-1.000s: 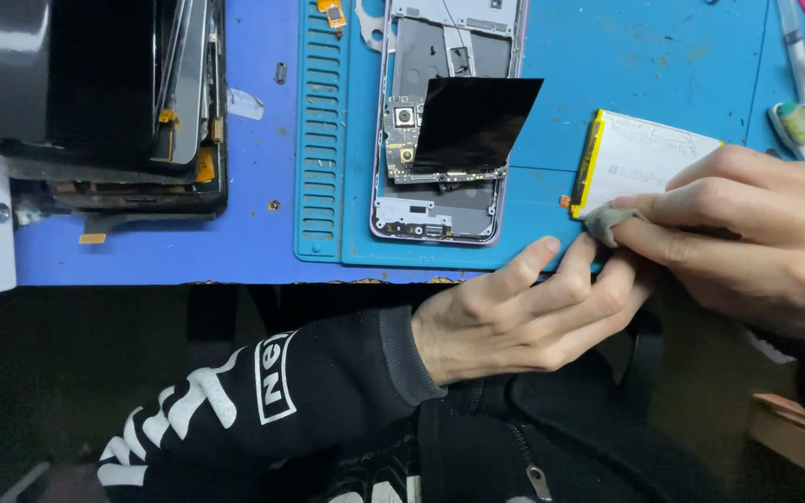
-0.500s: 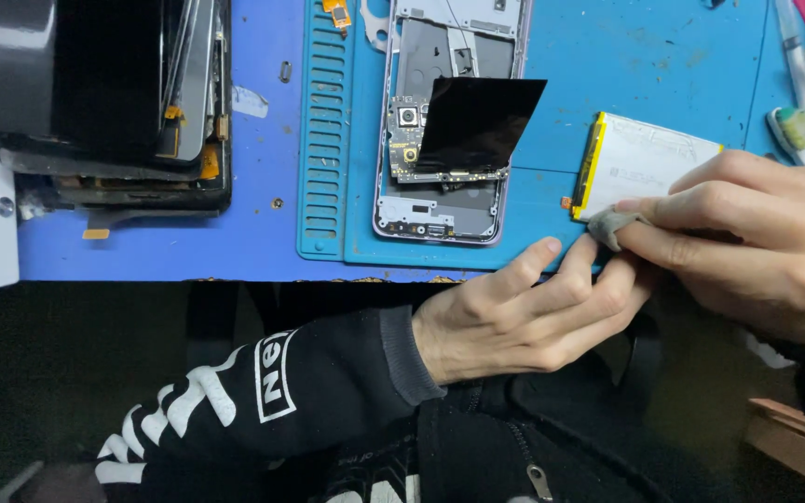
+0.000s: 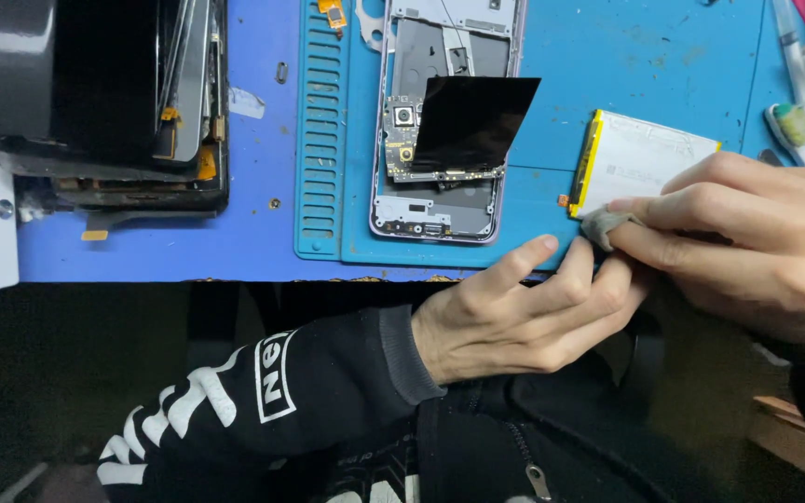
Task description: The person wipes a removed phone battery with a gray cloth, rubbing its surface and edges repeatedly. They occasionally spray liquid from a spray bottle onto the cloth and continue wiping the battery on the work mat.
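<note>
A white phone battery (image 3: 645,158) with a yellow edge lies on the blue mat (image 3: 607,65). My right hand (image 3: 747,242) pinches a small grey wad (image 3: 601,225) against the battery's near left corner. My left hand (image 3: 524,312) lies flat at the mat's front edge, its fingertips touching the same corner from below. To the left lies an opened phone frame (image 3: 435,121) with its circuit board exposed and a black sheet (image 3: 468,121) tilted over it.
A stack of dismantled phone screens (image 3: 142,102) sits at the far left beside a dark box (image 3: 2,65). Tools and a brush (image 3: 798,121) lie at the right edge. Small orange parts (image 3: 333,11) sit near the ribbed strip of the mat.
</note>
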